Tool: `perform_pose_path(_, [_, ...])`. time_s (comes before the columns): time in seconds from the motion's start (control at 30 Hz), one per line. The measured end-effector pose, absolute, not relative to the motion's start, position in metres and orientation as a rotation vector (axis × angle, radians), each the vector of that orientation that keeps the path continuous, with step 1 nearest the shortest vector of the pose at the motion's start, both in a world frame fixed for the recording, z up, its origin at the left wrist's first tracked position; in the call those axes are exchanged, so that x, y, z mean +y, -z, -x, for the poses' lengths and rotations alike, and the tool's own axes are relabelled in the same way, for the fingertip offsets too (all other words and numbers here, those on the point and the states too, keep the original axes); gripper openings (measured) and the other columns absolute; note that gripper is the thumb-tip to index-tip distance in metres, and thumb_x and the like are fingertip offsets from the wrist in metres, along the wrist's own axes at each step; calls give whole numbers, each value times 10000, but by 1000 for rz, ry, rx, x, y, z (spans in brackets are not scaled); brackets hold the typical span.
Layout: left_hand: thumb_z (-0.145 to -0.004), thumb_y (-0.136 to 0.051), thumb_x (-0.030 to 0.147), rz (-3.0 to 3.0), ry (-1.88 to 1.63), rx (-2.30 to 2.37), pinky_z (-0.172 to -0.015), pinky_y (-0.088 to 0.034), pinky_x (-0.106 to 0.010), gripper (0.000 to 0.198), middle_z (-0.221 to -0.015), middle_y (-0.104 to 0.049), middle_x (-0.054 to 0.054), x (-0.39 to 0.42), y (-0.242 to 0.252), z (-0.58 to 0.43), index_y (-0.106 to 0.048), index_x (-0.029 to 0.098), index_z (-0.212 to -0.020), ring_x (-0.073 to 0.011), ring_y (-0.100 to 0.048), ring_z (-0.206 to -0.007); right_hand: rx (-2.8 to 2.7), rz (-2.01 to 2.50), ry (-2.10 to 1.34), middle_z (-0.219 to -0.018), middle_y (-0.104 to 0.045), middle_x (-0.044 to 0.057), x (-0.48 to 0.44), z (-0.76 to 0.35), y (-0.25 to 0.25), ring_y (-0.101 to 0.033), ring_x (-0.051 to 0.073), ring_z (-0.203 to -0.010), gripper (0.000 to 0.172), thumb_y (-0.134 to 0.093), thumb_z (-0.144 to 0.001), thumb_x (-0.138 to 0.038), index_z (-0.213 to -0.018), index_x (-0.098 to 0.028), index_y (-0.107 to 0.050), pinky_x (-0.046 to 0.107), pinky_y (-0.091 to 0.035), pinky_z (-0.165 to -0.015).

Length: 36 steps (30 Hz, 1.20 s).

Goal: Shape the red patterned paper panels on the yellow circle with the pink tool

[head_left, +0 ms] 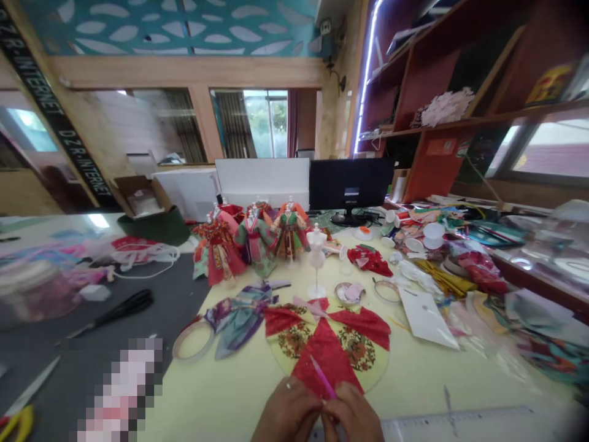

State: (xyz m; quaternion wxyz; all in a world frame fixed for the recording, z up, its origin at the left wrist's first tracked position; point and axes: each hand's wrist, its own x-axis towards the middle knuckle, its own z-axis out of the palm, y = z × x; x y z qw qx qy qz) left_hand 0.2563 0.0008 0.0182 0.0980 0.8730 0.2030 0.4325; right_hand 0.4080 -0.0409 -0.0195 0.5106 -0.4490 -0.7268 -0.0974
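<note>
At the bottom middle, my left hand and my right hand meet fingertip to fingertip, both closed. A pink pen-like tool slants up and away from my right hand, which grips it. Whatever my left fingers pinch is too small to make out. Just beyond my hands lies a small doll's garment, red with yellow patterned panels, spread flat on the table. A white mini dress form stands upright behind it. A purple and blue doll's garment lies to the left.
Dressed doll forms stand at the back. A tape roll, black scissors and yellow-handled scissors lie left. A clear ruler lies at right front, below a white card and heaped fabric. A monitor stands behind.
</note>
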Motion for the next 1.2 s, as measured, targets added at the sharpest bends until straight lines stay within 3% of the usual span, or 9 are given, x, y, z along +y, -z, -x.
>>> perform_pose_path(0.37, [-838, -443, 140, -2450, -1102, 855, -658, -396, -264, 187, -654, -602, -40, 2, -22, -264, -597, 149, -732, -139, -517, -665, -1780, 1073, -257, -622, -469, -1, -27, -418, -7, -464, 119, -601, 121, -461, -772, -96, -690, -177, -497, 229, -376, -550])
perform_pose_path(0.67, [-752, -530, 151, -1790, -951, 1032, -629, -424, -220, 113, -665, -629, -24, 25, -31, -272, -619, 132, -684, -122, -561, -637, -1666, 1113, -627, -629, -498, -18, -2, -427, -15, -479, 88, -570, 130, -493, -793, -190, -663, -175, -488, 191, -403, -542])
perform_pose_path(0.9, [-789, -536, 241, -1628, -977, 992, -700, -466, -239, 157, -744, -672, -34, 39, -24, -271, -652, 135, -789, -138, -607, -714, -1554, 1166, -797, -625, -516, -13, 9, -432, -16, -487, 90, -560, 176, -497, -836, -281, -720, -167, -566, 200, -412, -545])
perform_pose_path(1.2, [-719, -613, 190, -1179, -1028, 967, -789, -488, -282, 221, -862, -688, -63, 45, -12, -275, -572, 134, -929, -166, -634, -842, -1473, 1237, -871, -605, -539, -9, 16, -434, -1, -515, 114, -558, 224, -504, -829, -339, -906, -176, -637, 240, -449, -590])
